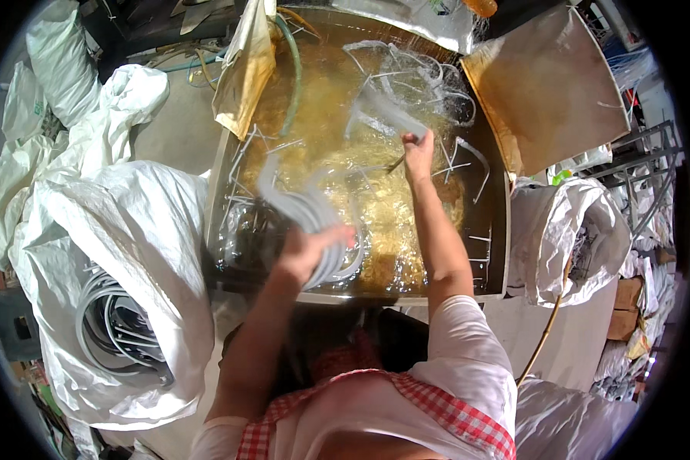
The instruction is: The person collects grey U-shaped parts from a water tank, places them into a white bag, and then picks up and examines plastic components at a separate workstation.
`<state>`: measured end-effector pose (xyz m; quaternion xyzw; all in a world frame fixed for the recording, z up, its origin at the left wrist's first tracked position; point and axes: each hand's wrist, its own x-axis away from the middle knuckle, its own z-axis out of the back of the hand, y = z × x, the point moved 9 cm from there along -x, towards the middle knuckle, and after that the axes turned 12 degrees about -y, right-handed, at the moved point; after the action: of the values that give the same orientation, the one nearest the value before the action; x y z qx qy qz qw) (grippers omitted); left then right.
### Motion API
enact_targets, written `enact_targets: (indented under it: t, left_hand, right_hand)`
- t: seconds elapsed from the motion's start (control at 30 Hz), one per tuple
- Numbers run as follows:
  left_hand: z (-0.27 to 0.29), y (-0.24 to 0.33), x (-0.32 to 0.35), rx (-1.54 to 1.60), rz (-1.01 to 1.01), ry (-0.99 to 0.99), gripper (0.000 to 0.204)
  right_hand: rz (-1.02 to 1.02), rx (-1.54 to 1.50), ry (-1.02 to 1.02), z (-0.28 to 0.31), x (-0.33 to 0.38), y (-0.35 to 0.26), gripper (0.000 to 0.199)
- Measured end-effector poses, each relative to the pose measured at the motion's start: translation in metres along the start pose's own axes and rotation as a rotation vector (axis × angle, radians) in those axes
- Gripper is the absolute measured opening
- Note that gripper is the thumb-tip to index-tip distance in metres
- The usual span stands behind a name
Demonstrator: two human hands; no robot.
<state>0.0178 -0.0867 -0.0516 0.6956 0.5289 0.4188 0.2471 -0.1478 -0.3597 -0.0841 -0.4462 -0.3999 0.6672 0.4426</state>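
Note:
My left hand [307,251], smeared by motion, is closed round a bundle of curved grey plastic pieces [318,215] over the near left of a tub of water [218,195]. Farther right, my right hand [418,153] is closed, with a blurred grey plastic strip [391,113] reaching up and left from it. A thin dark stick-like piece [395,165] pokes out beside its fingers; I cannot tell what it is. Beyond that hand, a tangle of clear and whitish curved plastic pieces [437,84] lies in the yellowish water.
At my left stands a white woven sack [46,230] holding grey curved pieces [123,326]. Another white sack [529,245] sits right of the tub, with a thin stick [544,337] leaning there. Brownish boards [548,88] flank the tub; a green hose [293,77] dips into it.

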Motion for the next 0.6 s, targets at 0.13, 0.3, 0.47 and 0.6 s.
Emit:
enact_targets:
  t: [0.13,0.3,0.47,0.6]
  left_hand:
    - [-0.015,-0.01,-0.006,-0.522,0.041,0.145,0.018]
    - [-0.011,0.016,-0.005,-0.309,-0.142,0.117,0.034]
    - [-0.051,0.021,0.0,-0.151,-0.281,-0.229,0.053]
    - [-0.083,0.033,0.021,0.261,-0.29,-0.562,0.052]
  right_hand:
    - [0.823,0.676,-0.549,-0.041,0.026,-0.191,0.018]
    - [0.55,0.713,-1.016,-0.043,0.041,-0.201,0.012]
    - [0.555,0.626,-0.979,-0.073,0.087,-0.216,0.033]
    - [0.448,0.647,-0.963,-0.092,0.104,-0.214,0.049]
